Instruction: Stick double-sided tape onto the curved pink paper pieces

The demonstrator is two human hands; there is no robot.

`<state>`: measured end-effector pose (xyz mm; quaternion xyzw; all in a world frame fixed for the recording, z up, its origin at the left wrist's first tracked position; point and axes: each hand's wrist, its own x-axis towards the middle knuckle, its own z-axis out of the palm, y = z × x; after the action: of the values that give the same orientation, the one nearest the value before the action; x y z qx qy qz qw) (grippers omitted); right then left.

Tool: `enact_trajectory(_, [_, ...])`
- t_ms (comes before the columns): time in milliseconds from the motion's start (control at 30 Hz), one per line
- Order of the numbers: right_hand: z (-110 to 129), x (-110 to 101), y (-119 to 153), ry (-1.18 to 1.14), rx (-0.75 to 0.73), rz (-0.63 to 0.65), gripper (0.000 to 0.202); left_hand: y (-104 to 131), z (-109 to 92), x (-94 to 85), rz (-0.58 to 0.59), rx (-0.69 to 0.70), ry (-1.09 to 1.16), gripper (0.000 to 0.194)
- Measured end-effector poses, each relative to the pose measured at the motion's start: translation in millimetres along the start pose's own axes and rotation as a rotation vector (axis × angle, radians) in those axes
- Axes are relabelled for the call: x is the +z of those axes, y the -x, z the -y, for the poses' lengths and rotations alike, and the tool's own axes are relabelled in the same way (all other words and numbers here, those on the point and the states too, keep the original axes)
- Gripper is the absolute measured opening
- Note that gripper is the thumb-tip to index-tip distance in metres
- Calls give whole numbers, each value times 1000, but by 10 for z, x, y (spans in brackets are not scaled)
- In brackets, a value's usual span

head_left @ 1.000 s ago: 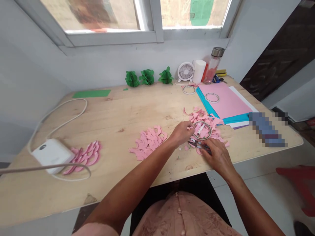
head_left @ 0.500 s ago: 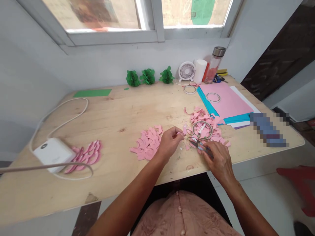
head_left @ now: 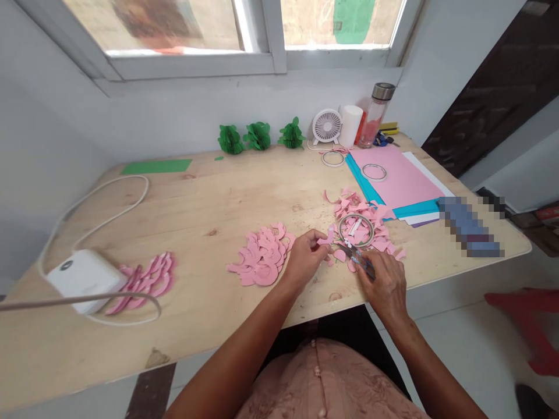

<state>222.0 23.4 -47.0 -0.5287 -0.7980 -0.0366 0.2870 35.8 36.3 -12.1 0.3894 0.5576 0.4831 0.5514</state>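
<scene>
Between its thumb and fingers my left hand (head_left: 308,255) pinches a small curved pink paper piece (head_left: 328,235). My right hand (head_left: 385,279) is closed around a pair of scissors (head_left: 358,260), whose dark blades point left toward that piece. Left of my left hand lies a pile of curved pink paper cutouts (head_left: 262,255). Beyond the scissors, pink paper scraps (head_left: 384,230) are heaped, and a roll of tape (head_left: 372,233) rests on top of them. The scissor handles are mostly hidden by my fingers.
A white box-shaped device (head_left: 85,279) with a cable sits at left, beside more pink cutouts (head_left: 163,279). Green paper balls (head_left: 257,135), a small fan (head_left: 327,126) and a glass bottle (head_left: 376,119) line the wall. Paper sheets (head_left: 404,174) lie at right.
The pink piece in my left hand now stands out more clearly beyond the fingertips. The scissor blades are turned a little, and the whole view has shifted slightly.
</scene>
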Motion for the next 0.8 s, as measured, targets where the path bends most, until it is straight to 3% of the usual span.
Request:
enact_trajectory(333, [-5, 13, 41, -96, -78, -82, 13, -425, -48, 42, 106, -42, -106, 6])
enact_trajectory(800, [-10, 11, 50, -123, -119, -76, 13, -425, -153, 47, 210, -98, -198, 11])
